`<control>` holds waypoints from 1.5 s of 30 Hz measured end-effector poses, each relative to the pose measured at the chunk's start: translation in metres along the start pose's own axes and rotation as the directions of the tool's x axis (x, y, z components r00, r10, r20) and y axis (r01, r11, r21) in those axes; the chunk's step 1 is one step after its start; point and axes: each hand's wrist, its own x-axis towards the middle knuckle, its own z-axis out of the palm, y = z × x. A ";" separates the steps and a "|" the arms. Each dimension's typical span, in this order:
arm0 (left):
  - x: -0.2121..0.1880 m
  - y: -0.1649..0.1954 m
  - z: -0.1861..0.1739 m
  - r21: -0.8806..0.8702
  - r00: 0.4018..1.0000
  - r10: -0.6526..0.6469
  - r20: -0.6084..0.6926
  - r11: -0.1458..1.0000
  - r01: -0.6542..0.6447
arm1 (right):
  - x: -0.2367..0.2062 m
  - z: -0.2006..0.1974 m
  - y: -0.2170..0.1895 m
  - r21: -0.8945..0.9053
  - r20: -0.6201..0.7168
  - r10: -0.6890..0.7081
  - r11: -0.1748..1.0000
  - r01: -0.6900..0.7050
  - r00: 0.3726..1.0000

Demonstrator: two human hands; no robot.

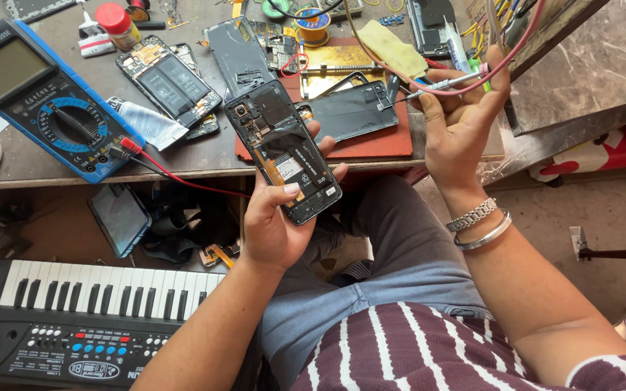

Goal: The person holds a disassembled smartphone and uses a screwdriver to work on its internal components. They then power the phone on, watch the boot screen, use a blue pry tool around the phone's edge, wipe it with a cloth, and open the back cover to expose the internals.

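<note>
A blue-cased multimeter's grey rectangular screen [5, 67] lay blank at the bench's far left. A small white rectangular label [289, 170] sat on the black battery of the opened phone, midway down its back. A small red-capped bottle with a yellow label [119, 23] stood near the bench's top edge. A dark tablet-like screen [119, 217] lay below the bench, above the keyboard.

We have just one view, from a camera on the person's head. It looks down and a little forward, over the striped shirt [414, 347] and the lap. We are close to the left hand [277, 217] and the right hand [461, 119], which sit near the middle. The workbench [182, 156] fills the top part. The floor below shows a small keyboard [88, 315] at the bottom left. The far top edge is cut off, so what lies there may be hard to tell.
</note>
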 end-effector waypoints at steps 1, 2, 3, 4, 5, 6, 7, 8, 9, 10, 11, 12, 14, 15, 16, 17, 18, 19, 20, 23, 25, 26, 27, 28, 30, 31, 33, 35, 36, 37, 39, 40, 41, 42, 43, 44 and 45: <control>0.000 -0.001 0.000 -0.002 1.000 -0.006 0.003 1.000 0.006 | 0.000 0.001 0.000 -0.008 0.003 -0.005 1.000 0.005 1.000; 0.000 -0.001 0.000 -0.004 1.000 -0.011 0.005 1.000 0.011 | 0.001 0.001 -0.001 -0.008 0.006 -0.005 1.000 0.005 1.000; 0.000 -0.002 0.000 -0.006 1.000 -0.016 0.007 1.000 0.016 | 0.001 0.002 -0.001 -0.005 0.012 -0.006 1.000 0.006 1.000; 0.000 -0.002 0.000 -0.004 1.000 -0.014 0.009 1.000 0.014 | 0.002 0.002 -0.002 -0.002 0.017 -0.007 1.000 0.007 1.000; 0.000 -0.002 0.000 -0.003 1.000 -0.011 0.009 1.000 0.011 | 0.002 0.003 -0.002 0.002 0.025 -0.009 1.000 0.009 1.000; 0.000 -0.002 0.000 -0.002 1.000 -0.009 0.010 1.000 0.009 | 0.002 0.003 -0.002 0.005 0.028 -0.010 1.000 0.010 1.000; 0.000 -0.002 0.000 -0.005 1.000 -0.009 0.007 1.000 0.009 | 0.002 0.003 -0.002 0.007 0.032 -0.011 1.000 0.011 0.999; 0.000 -0.002 0.000 -0.007 1.000 -0.009 0.006 1.000 0.009 | 0.002 0.003 -0.002 0.008 0.031 -0.011 1.000 0.011 0.999; 0.000 -0.002 0.000 -0.010 1.000 -0.008 0.004 1.000 0.008 | 0.001 0.003 -0.002 0.003 0.027 -0.013 1.000 0.013 1.000; 0.000 -0.002 0.000 -0.008 1.000 -0.010 0.006 1.000 0.010 | 0.001 0.002 -0.002 -0.002 0.024 -0.016 1.000 0.016 1.000; 0.000 -0.002 0.000 -0.006 1.000 -0.012 0.007 1.000 0.012 | 0.001 0.002 -0.002 -0.012 0.019 -0.019 1.000 0.019 1.000; 0.000 -0.002 0.000 -0.005 1.000 -0.014 0.008 1.000 0.014 | 0.000 0.001 -0.001 -0.015 0.014 -0.019 1.000 0.019 1.000; -0.001 -0.002 0.000 -0.011 1.000 -0.020 0.013 1.000 0.020 | 0.000 0.001 0.000 -0.013 0.004 -0.014 1.000 0.014 1.000; -0.001 -0.002 0.000 -0.014 1.000 -0.022 0.015 1.000 0.022 | -0.001 0.000 0.001 -0.011 -0.001 -0.009 1.000 0.009 1.000; -0.001 -0.002 0.000 -0.023 1.000 -0.023 0.018 0.999 0.024 | -0.001 0.000 0.002 -0.008 -0.005 -0.005 1.000 0.005 1.000; -0.001 -0.002 0.001 -0.032 0.999 -0.024 0.021 0.999 0.025 | -0.001 0.000 0.002 -0.007 -0.009 -0.001 1.000 0.001 1.000; -0.001 -0.002 0.001 -0.042 0.999 -0.025 0.025 0.999 0.026 | -0.001 -0.001 0.002 -0.002 -0.012 0.000 1.000 0.000 1.000; -0.001 -0.002 0.001 -0.045 0.999 -0.030 0.026 0.998 0.031 | -0.002 -0.001 0.002 0.003 -0.015 0.001 1.000 -0.001 1.000; -0.001 -0.002 0.001 -0.049 0.999 -0.034 0.026 0.998 0.035 | -0.002 0.000 0.001 0.012 -0.018 0.001 1.000 -0.001 1.000; -0.001 -0.002 0.002 -0.060 0.999 -0.050 0.023 0.997 0.051 | 0.000 0.000 -0.004 0.033 -0.020 0.006 0.999 -0.006 1.000; -0.001 -0.003 0.002 -0.070 0.998 -0.059 0.025 0.996 0.060 | 0.001 0.003 -0.008 0.051 -0.040 0.049 0.998 -0.047 0.998; -0.001 -0.004 0.002 -0.077 0.998 -0.063 0.030 0.995 0.065 | 0.002 0.004 -0.010 0.063 -0.061 0.088 0.994 -0.084 0.994; -0.001 -0.004 0.002 -0.084 0.997 -0.068 0.036 0.994 0.071 | 0.003 0.005 -0.012 0.075 -0.070 0.112 0.991 -0.107 0.991; -0.002 -0.004 0.001 -0.084 0.996 -0.077 0.041 0.993 0.081 | 0.004 0.006 -0.014 0.088 -0.080 0.136 0.988 -0.129 0.987; -0.002 -0.005 0.001 -0.088 0.994 -0.099 0.054 0.991 0.103 | 0.005 0.006 -0.017 0.108 -0.080 0.154 0.984 -0.145 0.985; -0.002 -0.005 0.000 -0.092 0.993 -0.107 0.059 0.989 0.112 | 0.006 0.006 -0.018 0.059 -0.054 0.107 0.993 -0.104 0.993; -0.002 -0.005 -0.001 -0.100 0.990 -0.123 0.071 0.987 0.130 | 0.006 0.005 -0.018 0.016 -0.022 0.061 0.998 -0.060 0.998; -0.002 -0.004 -0.002 -0.093 0.991 -0.110 0.074 0.989 0.116 | 0.006 0.004 -0.016 0.077 -0.038 0.108 0.992 -0.105 0.993; -0.002 -0.003 -0.002 -0.090 0.992 -0.104 0.077 0.990 0.111 | 0.007 0.004 -0.015 0.110 -0.040 0.122 0.987 -0.117 0.992; -0.002 -0.003 -0.002 -0.097 0.992 -0.099 0.074 0.990 0.106 | 0.007 0.004 -0.015 0.143 -0.042 0.137 0.981 -0.130 0.990; -0.002 -0.001 -0.003 -0.113 0.993 -0.090 0.071 0.989 0.097 | 0.009 0.005 -0.013 0.158 -0.021 0.126 0.980 -0.121 0.992; -0.001 0.000 -0.003 -0.115 0.994 -0.084 0.072 0.989 0.092 | 0.011 0.005 -0.013 0.165 -0.012 0.134 0.978 -0.130 0.991; -0.001 0.000 -0.003 -0.116 0.994 -0.079 0.072 0.990 0.087 | 0.012 0.006 -0.014 0.173 -0.008 0.169 0.971 -0.165 0.986; 0.000 0.001 -0.003 -0.116 0.995 -0.072 0.071 0.990 0.080 | 0.013 0.007 -0.015 0.182 -0.002 0.204 0.963 -0.200 0.979; 0.001 0.003 -0.003 -0.112 0.995 -0.062 0.072 0.991 0.070 | 0.014 0.009 -0.016 0.211 0.007 0.246 0.947 -0.242 0.969; 0.002 0.005 -0.003 -0.108 0.996 -0.051 0.071 0.992 0.058 | 0.015 0.011 -0.018 0.240 0.020 0.288 0.928 -0.285 0.957; 0.002 0.008 -0.004 -0.103 0.997 -0.040 0.068 0.994 0.047 | 0.016 0.013 -0.020 0.270 0.035 0.331 0.906 -0.327 0.943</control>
